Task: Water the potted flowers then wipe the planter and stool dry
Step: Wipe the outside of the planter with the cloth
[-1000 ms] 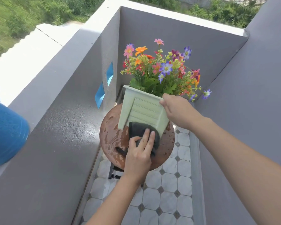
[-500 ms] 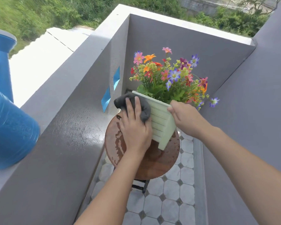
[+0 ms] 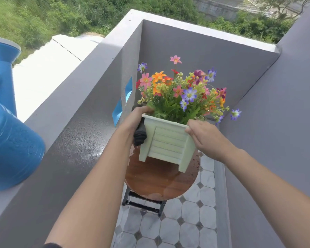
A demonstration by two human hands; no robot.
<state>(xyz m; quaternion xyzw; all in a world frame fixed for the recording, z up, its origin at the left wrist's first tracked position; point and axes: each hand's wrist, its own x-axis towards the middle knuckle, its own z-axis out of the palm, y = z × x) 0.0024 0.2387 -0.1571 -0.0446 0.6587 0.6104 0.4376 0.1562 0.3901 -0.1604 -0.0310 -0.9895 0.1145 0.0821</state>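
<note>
A pale green planter [image 3: 166, 145] filled with mixed flowers [image 3: 182, 90] in pink, orange, purple and red is seen tilted on a round wooden stool [image 3: 159, 183], its near feet raised above the seat. The planter's left side is gripped by the left hand [image 3: 136, 120], in which a dark cloth [image 3: 140, 135] is bunched and pressed against the planter wall. The near right corner of the rim is clasped by the right hand [image 3: 202, 135], fingers curled over the edge. The stool's seat is shown wet, with a film of water near its front edge and droplets along the right side; its black frame [image 3: 143, 203] is visible beneath. The stool is set on a narrow balcony floor [image 3: 186, 221] of pale octagonal tiles with small dark insets, enclosed by grey walls. A blue watering can [image 3: 9, 145] is stood on the parapet ledge [image 3: 64, 108] at left, whose surface is speckled with water. Green vegetation is seen beyond the balcony wall.
</note>
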